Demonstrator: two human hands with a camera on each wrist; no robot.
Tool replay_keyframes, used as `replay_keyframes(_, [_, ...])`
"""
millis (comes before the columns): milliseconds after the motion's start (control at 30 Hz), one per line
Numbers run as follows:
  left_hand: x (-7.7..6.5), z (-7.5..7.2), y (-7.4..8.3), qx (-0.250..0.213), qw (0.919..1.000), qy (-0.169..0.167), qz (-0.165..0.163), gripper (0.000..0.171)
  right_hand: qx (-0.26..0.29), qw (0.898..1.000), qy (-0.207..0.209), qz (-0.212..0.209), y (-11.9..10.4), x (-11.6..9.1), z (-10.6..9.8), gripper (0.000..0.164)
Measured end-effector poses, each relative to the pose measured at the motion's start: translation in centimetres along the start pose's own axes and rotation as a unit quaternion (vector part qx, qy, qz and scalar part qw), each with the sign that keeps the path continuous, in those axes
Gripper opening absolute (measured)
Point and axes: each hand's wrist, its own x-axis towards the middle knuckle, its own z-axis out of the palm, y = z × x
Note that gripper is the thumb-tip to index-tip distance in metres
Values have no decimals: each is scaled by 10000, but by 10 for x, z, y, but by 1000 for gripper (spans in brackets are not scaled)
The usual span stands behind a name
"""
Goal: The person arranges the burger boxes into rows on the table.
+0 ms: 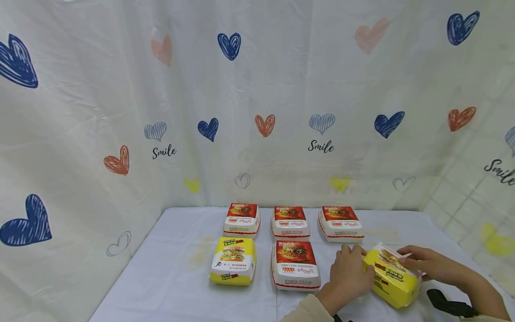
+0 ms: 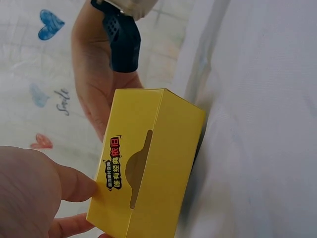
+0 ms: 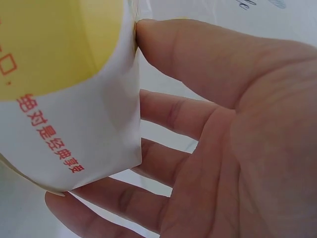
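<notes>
A yellow and white burger box [image 1: 396,286] is tilted at the right of the table, between both hands. My left hand [image 1: 349,273] holds its left side, thumb and fingers at one corner of the box in the left wrist view. From the other side my right hand [image 1: 436,267] grips it. The right wrist view has the thumb [image 3: 198,54] at one edge and the other fingers reaching around the white printed wall [image 3: 84,134]. A slot with a tucked tab [image 2: 138,168] shows on the yellow side.
Left of the hands stand a red and white burger box [image 1: 295,264] and another yellow one [image 1: 233,261]. Behind them are three red and white boxes in a row, the rightmost [image 1: 341,223] nearest the hands. A heart-printed curtain [image 1: 281,170] hangs behind the white-covered table [image 1: 161,277].
</notes>
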Motion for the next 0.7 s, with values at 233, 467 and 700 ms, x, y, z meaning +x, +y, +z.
replay_keyframes(233, [0, 2, -1, 2, 9997, 236, 73, 23, 71, 9998, -157, -104, 0, 0, 1, 58])
replay_keyframes(467, [0, 2, 0, 39, 9994, 341, 96, 22, 70, 9998, -165, -51, 0, 1, 1, 59])
replay_keyframes(700, [0, 0, -1, 132, 9994, 324, 49, 21, 120, 9997, -203, -38, 2, 1, 1, 59])
